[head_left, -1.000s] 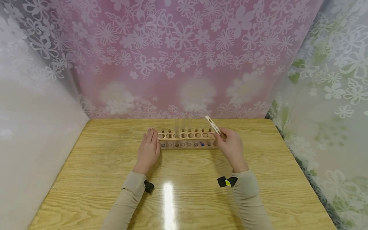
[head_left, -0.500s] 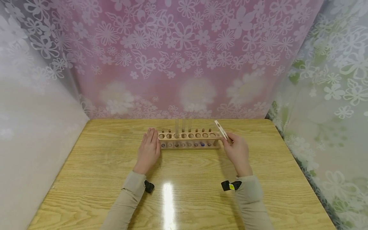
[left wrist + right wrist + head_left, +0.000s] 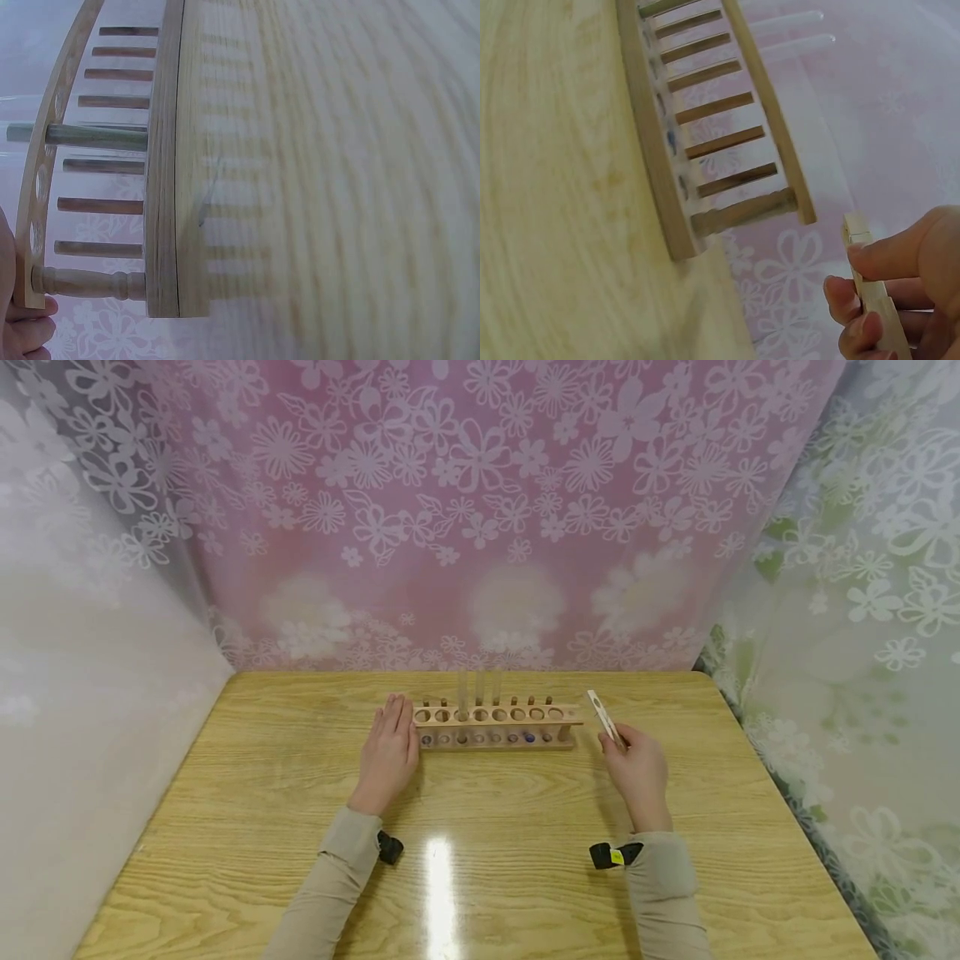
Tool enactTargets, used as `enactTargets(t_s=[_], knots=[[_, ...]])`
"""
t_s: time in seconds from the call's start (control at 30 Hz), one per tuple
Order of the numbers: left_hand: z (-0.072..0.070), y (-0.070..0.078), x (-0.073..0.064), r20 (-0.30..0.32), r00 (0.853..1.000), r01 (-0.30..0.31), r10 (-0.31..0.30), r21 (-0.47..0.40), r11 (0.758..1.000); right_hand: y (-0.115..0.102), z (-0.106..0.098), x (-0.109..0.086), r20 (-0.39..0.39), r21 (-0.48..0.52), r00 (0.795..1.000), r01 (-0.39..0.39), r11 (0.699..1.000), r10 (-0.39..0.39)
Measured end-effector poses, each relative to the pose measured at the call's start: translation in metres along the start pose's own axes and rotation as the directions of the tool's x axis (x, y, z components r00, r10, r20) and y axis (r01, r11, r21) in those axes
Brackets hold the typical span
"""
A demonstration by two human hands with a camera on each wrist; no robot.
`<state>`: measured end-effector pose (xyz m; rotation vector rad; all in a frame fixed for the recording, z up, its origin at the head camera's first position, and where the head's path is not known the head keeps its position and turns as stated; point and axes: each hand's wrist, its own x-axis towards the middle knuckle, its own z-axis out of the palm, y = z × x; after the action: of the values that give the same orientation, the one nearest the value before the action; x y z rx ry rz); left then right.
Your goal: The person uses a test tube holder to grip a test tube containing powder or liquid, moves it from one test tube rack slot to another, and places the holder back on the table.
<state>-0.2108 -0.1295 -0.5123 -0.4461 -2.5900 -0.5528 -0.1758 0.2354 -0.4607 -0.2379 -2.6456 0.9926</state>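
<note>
A wooden test tube rack (image 3: 495,724) stands upright on the table, with several glass test tubes (image 3: 462,687) rising from its middle-left holes. At the rack's left end, my left hand (image 3: 386,753) rests with straight fingers held together against the top bar. Its fingertips (image 3: 34,334) show past that end in the left wrist view. To the right of the rack and apart from it, my right hand (image 3: 637,772) pinches a wooden test tube holder (image 3: 597,706) between thumb and fingers. The holder points up and away, and I see no tube in it.
Short wooden pegs (image 3: 731,180) line the rack's back. Wood-grain tabletop (image 3: 495,810) spreads around it and shows a bright reflection in front. A pink flowered curtain (image 3: 480,527) hangs behind the table, with pale curtains at both sides.
My right hand has moved right and toward me with the test tube holder, from over the rack's right end to beside it. My left hand and the rack have stayed put.
</note>
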Motion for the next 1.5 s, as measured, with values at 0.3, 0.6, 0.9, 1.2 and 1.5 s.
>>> enactTargets(t_s=[0.3, 0.6, 0.9, 1.2, 1.5], knots=[[0.002, -0.001, 0.001, -0.023, 1.000, -0.020, 0.021, 0.006, 1.000, 0.017, 0.006, -0.006, -0.033, -0.033, 0.995, -0.096, 0.995, 0.095], [0.003, -0.003, 0.000, -0.014, 1.000, -0.015, 0.015, 0.007, 1.000, 0.044, 0.021, -0.013, -0.054, -0.047, 0.986, -0.163, 0.986, 0.160], [0.002, -0.001, 0.000, -0.007, 1.000, -0.008, 0.008, 0.009, 1.000, 0.063, 0.034, -0.019, -0.114, -0.027, 0.975, -0.194, 0.981, 0.190], [0.002, -0.001, 0.001, -0.034, 0.999, -0.025, 0.026, 0.016, 1.000, 0.077, 0.042, -0.021, -0.242, 0.030, 0.949, -0.200, 0.979, 0.201], [0.002, 0.000, 0.000, -0.050, 0.998, -0.038, 0.040, 0.051, 0.998, 0.085, 0.045, -0.021, -0.276, 0.004, 0.946, -0.173, 0.985, 0.167]])
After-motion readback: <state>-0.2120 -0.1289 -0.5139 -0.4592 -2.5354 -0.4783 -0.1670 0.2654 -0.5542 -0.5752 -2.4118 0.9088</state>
